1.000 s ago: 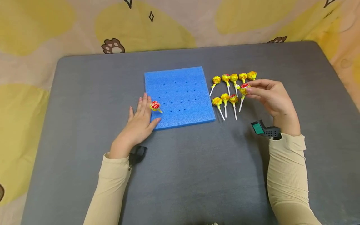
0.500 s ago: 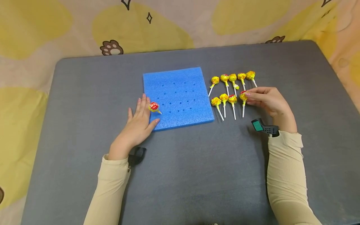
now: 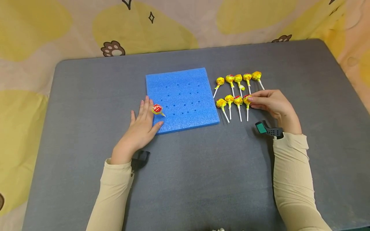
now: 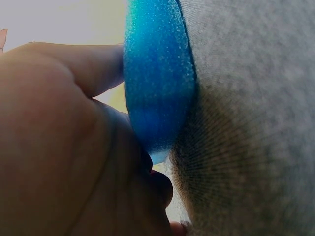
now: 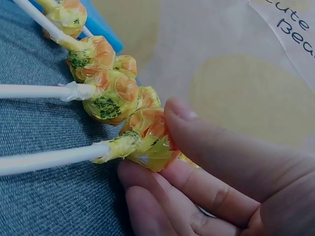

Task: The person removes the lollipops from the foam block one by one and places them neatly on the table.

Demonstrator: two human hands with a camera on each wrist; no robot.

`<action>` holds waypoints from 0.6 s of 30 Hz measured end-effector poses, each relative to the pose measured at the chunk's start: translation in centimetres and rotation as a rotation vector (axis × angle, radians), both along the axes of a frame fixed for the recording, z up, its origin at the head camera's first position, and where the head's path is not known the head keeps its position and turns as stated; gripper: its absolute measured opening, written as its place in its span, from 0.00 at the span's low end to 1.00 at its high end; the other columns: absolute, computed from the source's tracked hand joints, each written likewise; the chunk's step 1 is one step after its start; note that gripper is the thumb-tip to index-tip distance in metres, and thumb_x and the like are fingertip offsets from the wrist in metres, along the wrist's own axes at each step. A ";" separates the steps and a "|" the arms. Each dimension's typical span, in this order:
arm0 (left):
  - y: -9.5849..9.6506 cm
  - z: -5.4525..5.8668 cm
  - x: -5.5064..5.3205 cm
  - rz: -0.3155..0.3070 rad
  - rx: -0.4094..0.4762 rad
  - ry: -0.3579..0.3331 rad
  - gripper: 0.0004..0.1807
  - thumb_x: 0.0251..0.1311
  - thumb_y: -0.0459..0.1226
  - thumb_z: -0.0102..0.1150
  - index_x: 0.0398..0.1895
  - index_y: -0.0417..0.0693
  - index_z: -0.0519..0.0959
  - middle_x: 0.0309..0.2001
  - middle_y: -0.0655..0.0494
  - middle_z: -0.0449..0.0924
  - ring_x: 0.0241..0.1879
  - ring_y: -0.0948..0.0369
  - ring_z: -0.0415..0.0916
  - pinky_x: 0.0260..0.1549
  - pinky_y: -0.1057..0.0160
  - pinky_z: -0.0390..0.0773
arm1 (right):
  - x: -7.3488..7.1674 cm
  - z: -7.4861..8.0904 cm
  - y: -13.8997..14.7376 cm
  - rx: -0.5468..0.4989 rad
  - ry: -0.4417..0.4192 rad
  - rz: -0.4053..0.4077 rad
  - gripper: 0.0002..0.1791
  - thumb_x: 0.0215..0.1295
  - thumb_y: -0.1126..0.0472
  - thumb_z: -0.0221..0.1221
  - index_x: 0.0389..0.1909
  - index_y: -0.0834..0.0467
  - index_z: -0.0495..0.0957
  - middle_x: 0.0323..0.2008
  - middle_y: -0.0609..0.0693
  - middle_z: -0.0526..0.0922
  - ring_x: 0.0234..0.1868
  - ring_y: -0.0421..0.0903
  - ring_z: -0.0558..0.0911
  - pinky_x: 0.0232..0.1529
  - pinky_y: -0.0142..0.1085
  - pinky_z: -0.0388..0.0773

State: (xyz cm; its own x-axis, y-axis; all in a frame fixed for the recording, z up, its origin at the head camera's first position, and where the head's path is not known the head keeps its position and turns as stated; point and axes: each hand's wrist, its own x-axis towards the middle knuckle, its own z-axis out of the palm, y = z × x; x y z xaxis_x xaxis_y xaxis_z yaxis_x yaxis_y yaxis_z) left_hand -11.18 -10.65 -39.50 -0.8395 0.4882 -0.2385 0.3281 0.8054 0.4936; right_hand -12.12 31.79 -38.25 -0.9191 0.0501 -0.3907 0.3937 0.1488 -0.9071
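Observation:
A blue foam board (image 3: 185, 77) dotted with small holes lies on the table. My left hand (image 3: 138, 128) rests over its left edge with straight fingers, the thumb on the front corner. Beside those fingers a lollipop (image 3: 157, 109) with a red and yellow wrapper sits at the board, its stick mostly hidden. To the right of the board my right hand (image 3: 273, 103) pinches the yellow head of another lollipop (image 5: 147, 140) between thumb and fingers. That lollipop is at the right end of the front row, its white stick pointing toward me.
Several yellow-wrapped lollipops lie in two rows, including a front-row lollipop (image 3: 221, 103) nearest the board and a back-row lollipop (image 3: 256, 76) at the far right. The grey table (image 3: 196, 179) meets a patterned cloth (image 3: 167, 29) behind it.
My right hand has moved slightly left and toward me, bringing the pinched lollipop down into line with the front row. The left hand has stayed on the board.

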 end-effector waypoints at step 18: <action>0.0 -0.1 0.1 0.006 0.001 0.004 0.41 0.73 0.50 0.34 0.72 0.38 0.26 0.72 0.48 0.14 0.70 0.52 0.15 0.62 0.37 0.25 | 0.2 -0.2 0.0 0.243 0.043 0.006 0.03 0.52 0.59 0.70 0.26 0.49 0.85 0.23 0.39 0.85 0.27 0.36 0.83 0.31 0.29 0.79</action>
